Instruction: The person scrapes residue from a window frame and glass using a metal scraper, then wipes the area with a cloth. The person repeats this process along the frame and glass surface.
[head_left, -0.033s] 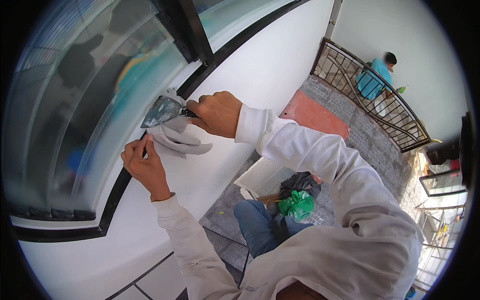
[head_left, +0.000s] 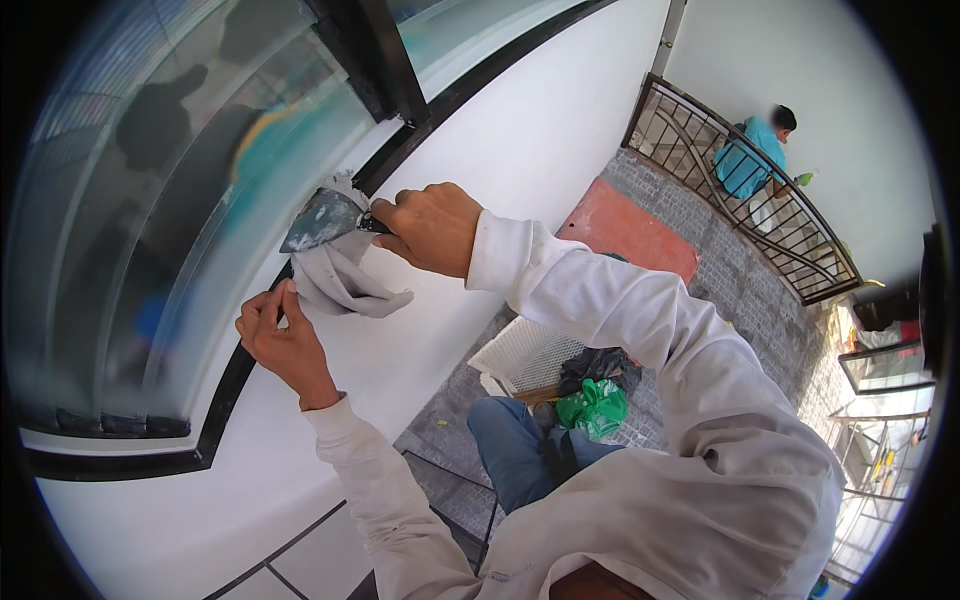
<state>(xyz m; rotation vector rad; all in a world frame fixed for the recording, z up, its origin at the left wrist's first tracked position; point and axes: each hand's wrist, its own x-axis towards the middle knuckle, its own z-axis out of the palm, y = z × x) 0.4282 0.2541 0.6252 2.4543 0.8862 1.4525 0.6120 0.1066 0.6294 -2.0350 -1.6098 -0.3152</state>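
Note:
My right hand (head_left: pixel 435 225) is closed round the dark handle of a putty knife (head_left: pixel 325 220). Its wide blade, smeared with pale paste, lies flat along the lower edge of the window by the black frame (head_left: pixel 232 400). Below the blade a grey cloth (head_left: pixel 345 280) hangs in folds against the white wall; the knife partly hides its top. My left hand (head_left: pixel 285 340) is at the cloth's lower left edge, over the black frame, with thumb and fingertips pinched together. What lies between them is too small to make out.
Louvred glass panes (head_left: pixel 190 210) fill the upper left. Below on the paved floor lie a red board (head_left: pixel 630 230), a white mesh panel (head_left: pixel 525 355), and black and green plastic bags (head_left: pixel 593 408). A person in a blue shirt (head_left: pixel 748 160) sits behind a metal railing (head_left: pixel 700 135).
My left hand has shifted slightly left and down, away from the knife. The cloth's folds have drawn together and hang a little differently. My right hand and the knife have hardly moved.

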